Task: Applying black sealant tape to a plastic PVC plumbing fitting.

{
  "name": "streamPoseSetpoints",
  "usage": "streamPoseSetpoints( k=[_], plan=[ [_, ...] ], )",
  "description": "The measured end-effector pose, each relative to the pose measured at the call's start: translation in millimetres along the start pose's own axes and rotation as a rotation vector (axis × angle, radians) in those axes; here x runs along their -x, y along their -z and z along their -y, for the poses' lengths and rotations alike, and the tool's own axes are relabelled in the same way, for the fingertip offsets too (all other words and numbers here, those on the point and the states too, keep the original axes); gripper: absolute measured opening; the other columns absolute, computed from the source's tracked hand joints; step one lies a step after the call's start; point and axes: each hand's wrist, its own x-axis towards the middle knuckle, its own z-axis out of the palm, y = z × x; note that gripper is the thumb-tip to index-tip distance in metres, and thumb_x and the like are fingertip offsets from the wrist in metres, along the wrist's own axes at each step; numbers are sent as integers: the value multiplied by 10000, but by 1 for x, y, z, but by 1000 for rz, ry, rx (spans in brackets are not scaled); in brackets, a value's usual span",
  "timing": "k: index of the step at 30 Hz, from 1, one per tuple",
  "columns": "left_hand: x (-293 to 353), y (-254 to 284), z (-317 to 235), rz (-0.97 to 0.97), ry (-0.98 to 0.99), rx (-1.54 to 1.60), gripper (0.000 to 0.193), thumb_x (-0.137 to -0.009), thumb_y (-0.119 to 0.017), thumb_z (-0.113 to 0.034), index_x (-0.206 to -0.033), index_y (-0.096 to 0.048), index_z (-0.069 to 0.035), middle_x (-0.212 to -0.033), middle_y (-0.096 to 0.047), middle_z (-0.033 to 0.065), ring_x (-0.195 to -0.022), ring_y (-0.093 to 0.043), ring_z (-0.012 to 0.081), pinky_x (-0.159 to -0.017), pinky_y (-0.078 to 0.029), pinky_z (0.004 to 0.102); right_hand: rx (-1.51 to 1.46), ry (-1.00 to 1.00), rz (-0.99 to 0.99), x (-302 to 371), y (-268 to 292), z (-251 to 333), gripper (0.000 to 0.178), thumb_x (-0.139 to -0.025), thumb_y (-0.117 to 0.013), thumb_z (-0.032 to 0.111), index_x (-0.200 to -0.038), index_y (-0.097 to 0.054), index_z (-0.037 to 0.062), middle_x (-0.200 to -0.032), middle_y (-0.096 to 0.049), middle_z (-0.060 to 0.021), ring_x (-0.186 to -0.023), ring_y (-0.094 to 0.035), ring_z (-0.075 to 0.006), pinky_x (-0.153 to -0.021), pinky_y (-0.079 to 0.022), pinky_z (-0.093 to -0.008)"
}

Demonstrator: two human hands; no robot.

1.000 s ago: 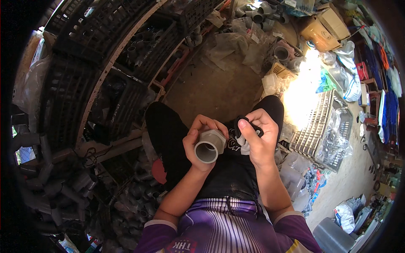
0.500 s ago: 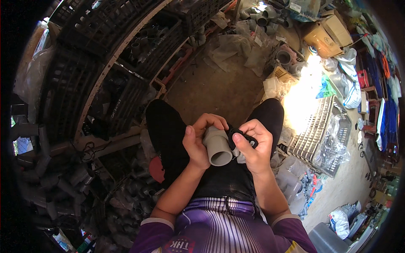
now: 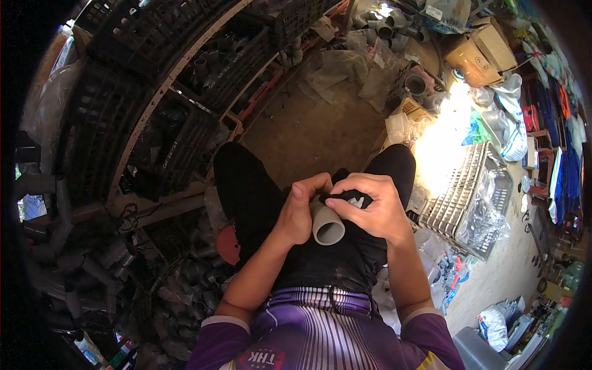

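Over my lap, my left hand (image 3: 301,213) is closed around a grey plastic pipe fitting (image 3: 327,223), its round open end tipped up toward me. My right hand (image 3: 374,206) grips a bunched black cloth (image 3: 354,198) between thumb and fingers. The cloth touches the top of the fitting, where both hands meet. A small whitish patch shows in the folds of the cloth; what it is I cannot make out. The fitting's far end is hidden behind my fingers.
Black plastic crates (image 3: 228,68) with dark fittings stand on a rack at the left. Loose grey fittings (image 3: 185,302) are heaped at the lower left. To the right lies a pale slotted crate (image 3: 456,191) with clear plastic wrap. Cardboard boxes (image 3: 472,58) stand at the far right.
My right hand has swung left and over the fitting, bringing the black cloth onto it. The fitting has shifted slightly right and tilted, and my left hand has moved right with it.
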Motion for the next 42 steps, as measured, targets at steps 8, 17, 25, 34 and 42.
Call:
streamPoseSetpoints(
  k=[8,17,25,34,42],
  plan=[
    [-2,7,-2,-56,141,147,955,-792,4,-839,-685,-496,-32,-643,-529,36,-610,-487,107,-566,-355,258,473,317,36,4,-1,-1,203,-727,-742,98,-914,-681,52,-722,-579,-43,-595,-568,-185,-542,-439,-305],
    [2,-3,-4,-90,173,275,967,-791,-1,-842,-687,-525,-36,-662,-559,41,-621,-514,128,-601,-395,253,617,451,-22,25,-2,3,283,-661,-741,57,-935,-672,59,-749,-572,-5,-592,-541,-143,-528,-410,-271],
    [2,-7,3,20,98,71,932,-838,-30,-799,-673,-520,-24,-609,-518,26,-585,-485,102,-552,-347,258,259,277,46,19,1,1,264,-697,-697,0,-952,-707,66,-700,-566,-22,-563,-545,-180,-520,-431,-295],
    [-2,-9,-9,-217,180,347,904,-847,-45,-792,-677,-505,-33,-612,-533,77,-556,-476,145,-538,-362,260,232,227,-47,45,-11,-20,196,-714,-696,14,-903,-689,64,-725,-606,-40,-608,-593,-200,-553,-461,-302],
    [-5,-11,-37,-154,49,416,927,-820,-41,-819,-720,-497,-18,-679,-546,112,-591,-477,162,-573,-362,263,23,133,-317,36,0,7,165,-755,-668,-60,-910,-690,-9,-714,-642,-101,-587,-610,-168,-544,-467,-253]
  ],
)
